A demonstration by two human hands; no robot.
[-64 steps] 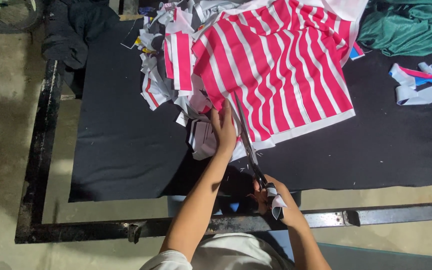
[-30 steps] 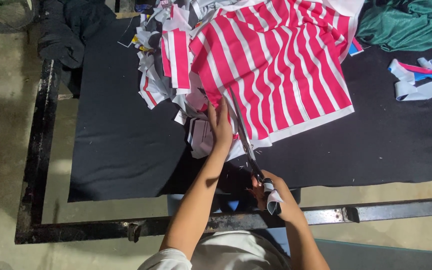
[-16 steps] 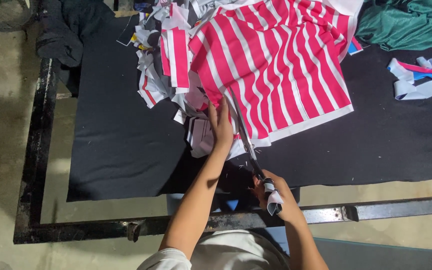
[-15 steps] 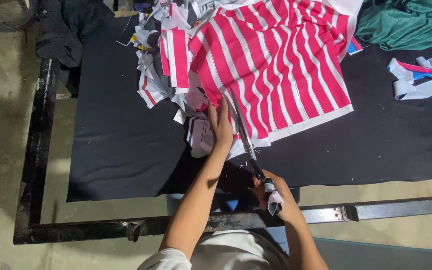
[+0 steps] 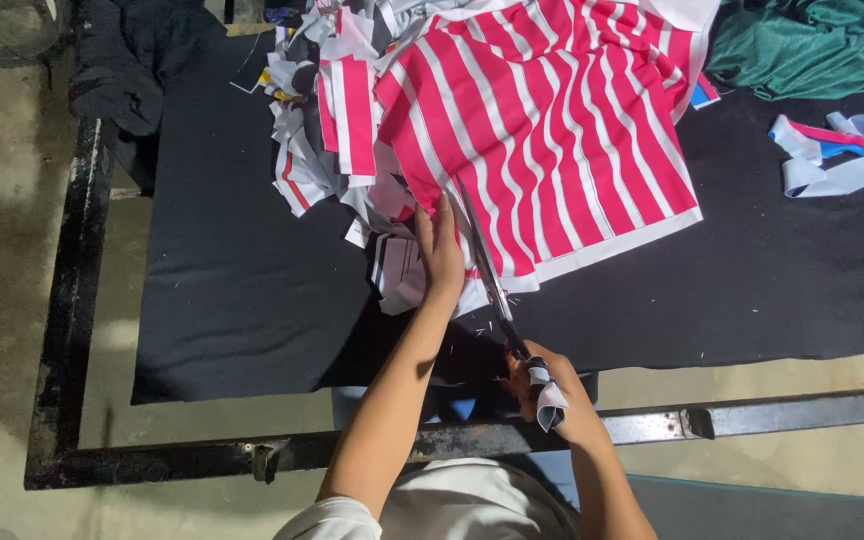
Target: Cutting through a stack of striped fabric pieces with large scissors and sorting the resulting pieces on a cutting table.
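A pink-and-white striped knit fabric piece (image 5: pixel 552 130) lies spread flat on a black cloth, its white-banded hem running slantwise along the lower right edge and its lower left corner partly cut. Long steel scissors (image 5: pixel 487 275) lie with their blades pointing up and away along the fabric's left edge, over the stripes, the handles wrapped in pale cloth at the near end of the black cloth.

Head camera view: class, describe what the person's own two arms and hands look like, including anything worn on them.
Both forearms are bare. The left hand wears no glove or ring that shows. The left arm has a short white sleeve near the shoulder. The right hand has a strip of white cloth wrapped around its fingers; no sleeve shows on that arm.
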